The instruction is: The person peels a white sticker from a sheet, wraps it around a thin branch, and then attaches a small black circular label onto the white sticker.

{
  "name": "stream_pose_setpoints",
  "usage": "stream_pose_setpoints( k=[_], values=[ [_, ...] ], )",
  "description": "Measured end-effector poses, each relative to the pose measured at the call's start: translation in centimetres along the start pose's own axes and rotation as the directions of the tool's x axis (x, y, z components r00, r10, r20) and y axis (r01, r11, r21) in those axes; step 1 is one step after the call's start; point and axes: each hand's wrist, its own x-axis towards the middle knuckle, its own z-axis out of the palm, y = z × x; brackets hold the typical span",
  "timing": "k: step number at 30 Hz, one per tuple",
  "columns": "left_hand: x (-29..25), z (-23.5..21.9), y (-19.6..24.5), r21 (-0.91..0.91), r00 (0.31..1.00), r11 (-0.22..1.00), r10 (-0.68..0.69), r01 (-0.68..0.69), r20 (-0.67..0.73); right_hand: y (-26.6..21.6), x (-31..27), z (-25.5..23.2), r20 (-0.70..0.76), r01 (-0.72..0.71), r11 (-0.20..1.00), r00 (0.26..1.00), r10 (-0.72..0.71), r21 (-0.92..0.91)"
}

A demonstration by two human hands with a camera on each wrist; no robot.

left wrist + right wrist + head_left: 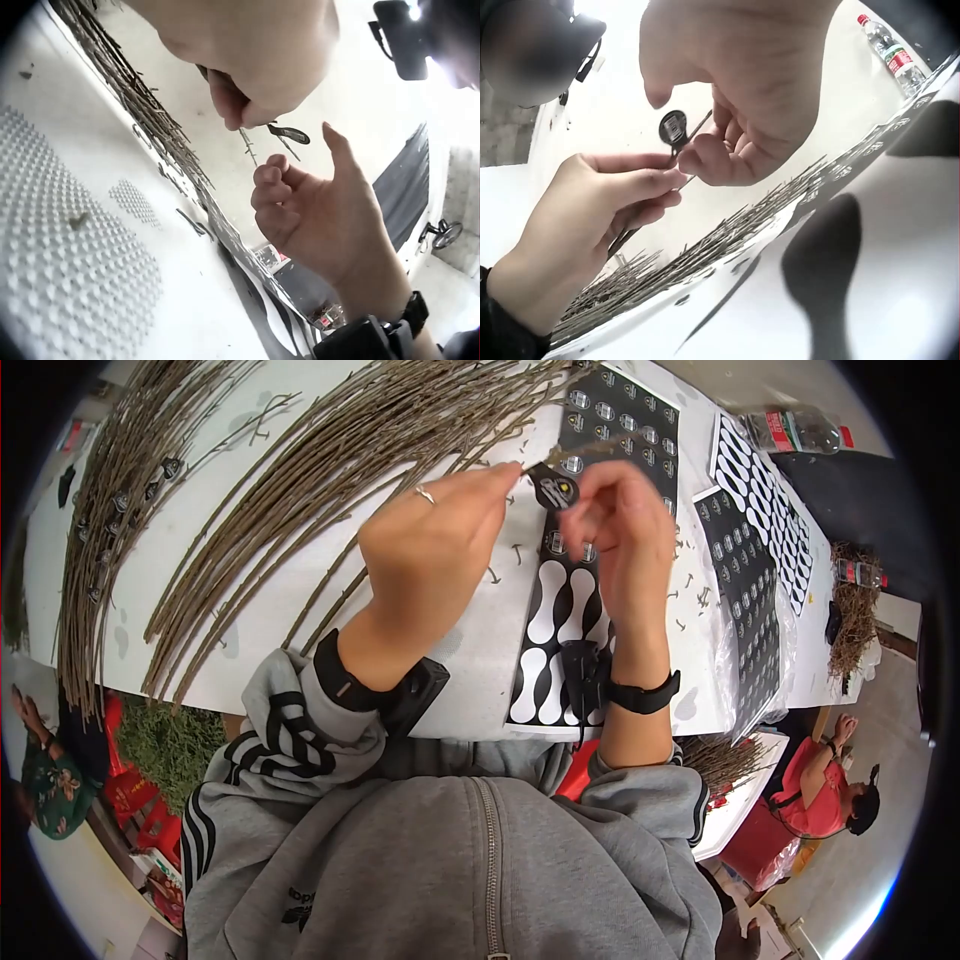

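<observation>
No lettering is readable on the black sticker sheets [610, 420] or bottle [800, 430].

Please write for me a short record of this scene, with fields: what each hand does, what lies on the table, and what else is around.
left hand: left hand pinches a thin twig
right hand: right hand holds a black sticker at the twig
table: white table with bundles of twigs and black-and-white sticker sheets
far corner: plastic bottle
wrists: black bands, one camera on each
</observation>
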Motion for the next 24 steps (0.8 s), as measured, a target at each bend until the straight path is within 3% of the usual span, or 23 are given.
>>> stream_pose_setpoints(
  k=[1, 2, 5, 12, 17, 24],
  values=[
    [0.0, 0.2, 0.0, -0.001, 1.000, 1.000, 0.003, -0.003, 0.001, 0.0, -0.1, 0.0, 0.065, -0.215, 0.971, 0.976, 0.209, 0.103],
    [-0.1, 0.4, -0.2, -0.016, 0.998, 0.999, 0.051, -0.052, -0.034, -0.1, -0.3, 0.4, 0.063, -0.214, 0.971, 0.976, 0.208, 0.105],
    [-0.3, 0.8, -0.4, -0.040, 0.984, 0.988, 0.144, -0.149, -0.102, -0.3, -1.1, 3.0, 0.008, -0.125, 0.976, 0.992, 0.128, -0.176],
    [-0.1, 0.4, 0.4, -0.125, 0.995, 0.990, -0.070, 0.060, -0.074, 0.6, -1.7, 4.1, -0.034, -0.078, 0.995, 0.996, 0.076, -0.061],
    [0.0, 0.4, 0.5, -0.098, 0.994, 0.993, -0.070, 0.062, -0.085, 1.0, -1.5, 3.8, -0.001, -0.068, 0.997, 0.998, 0.068, -0.045],
    [-0.3, 1.2, -0.3, -0.094, 0.988, 0.994, 0.035, -0.049, -0.152, 1.1, -1.3, 3.6, 0.042, -0.102, 0.993, 0.994, 0.105, -0.063]
  ],
)
